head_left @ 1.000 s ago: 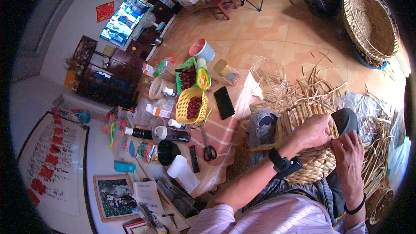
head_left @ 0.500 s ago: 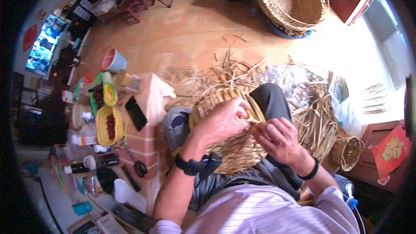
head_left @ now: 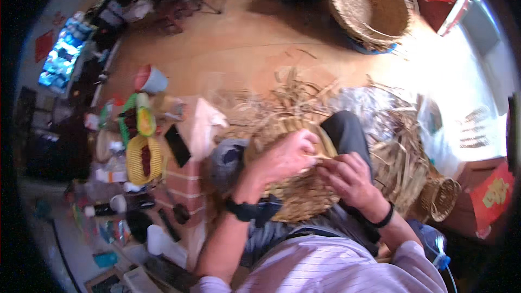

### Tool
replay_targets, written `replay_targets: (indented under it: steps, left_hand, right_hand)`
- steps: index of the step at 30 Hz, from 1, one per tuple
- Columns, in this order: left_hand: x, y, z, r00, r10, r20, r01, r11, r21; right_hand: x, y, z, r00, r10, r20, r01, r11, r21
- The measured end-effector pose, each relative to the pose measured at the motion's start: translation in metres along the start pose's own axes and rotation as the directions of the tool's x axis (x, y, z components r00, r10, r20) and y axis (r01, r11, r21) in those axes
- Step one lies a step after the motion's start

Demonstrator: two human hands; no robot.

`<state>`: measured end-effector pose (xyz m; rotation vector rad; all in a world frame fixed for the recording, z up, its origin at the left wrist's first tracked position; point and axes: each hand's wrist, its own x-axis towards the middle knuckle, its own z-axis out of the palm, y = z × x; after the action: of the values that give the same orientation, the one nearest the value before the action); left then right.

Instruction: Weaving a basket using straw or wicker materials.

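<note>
Yellow fruit basket: this yellow basket [head_left: 156, 157] sits on the table beside your left side; a wide swing of your left elbow could knock it.
Phone: the black phone [head_left: 177, 145] lies near the table's edge, so a snagged cloth [head_left: 202, 125] might drag it off.
Left hand: your left hand [head_left: 290, 154] has its fingers bent and pinched on the pale strip; pressing down too hard there could buckle the rim.
Woven basket: the basket [head_left: 312, 201] rests in your lap between your thighs, beneath both hands; if your knees part, it may tip or turn under the pull.
Pale strip: the strip [head_left: 319, 159] is at the rim between your fingertips; bent sharply while dry, it could split, and a loose pinch could let it spring back.
Right hand: your right hand [head_left: 347, 176] is closed on that strip too, just beside the left; an uneven tug would skew the weave.
Dry strips: the pile [head_left: 404, 165] lies beyond your right knee [head_left: 347, 130]; your foot could tangle there.
</note>
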<state>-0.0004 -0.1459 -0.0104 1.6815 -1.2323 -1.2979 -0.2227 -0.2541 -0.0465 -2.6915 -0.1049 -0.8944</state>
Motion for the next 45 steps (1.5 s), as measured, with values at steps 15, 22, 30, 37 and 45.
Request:
replay_targets:
  steps: [15, 22, 30, 37, 45]
  left_hand:
    - [0.007, -0.014, 0.031, 0.919, 0.231, -0.32, -0.155, 0.957, 0.245]
    - [0.005, -0.014, 0.027, 0.903, 0.285, -0.321, -0.204, 0.943, 0.264]
    - [-0.001, -0.006, 0.016, 0.963, 0.148, -0.227, -0.135, 0.988, 0.073]
    - [-0.003, 0.004, 0.008, 0.987, 0.048, -0.155, -0.037, 0.997, 0.075]
    - [0.001, 0.002, 0.003, 0.993, 0.045, -0.108, -0.042, 0.999, 0.035]
  right_hand:
    - [0.014, -0.026, 0.008, 0.974, 0.177, -0.143, -0.184, 0.982, -0.041]
    - [0.014, -0.033, 0.015, 0.947, 0.257, -0.19, -0.271, 0.962, -0.048]
    - [0.011, -0.03, 0.021, 0.886, 0.393, -0.246, -0.393, 0.918, 0.05]
    - [0.013, -0.025, 0.022, 0.91, 0.329, -0.254, -0.338, 0.941, 0.008]
    - [0.019, -0.026, 0.021, 0.92, 0.33, -0.212, -0.342, 0.94, -0.02]
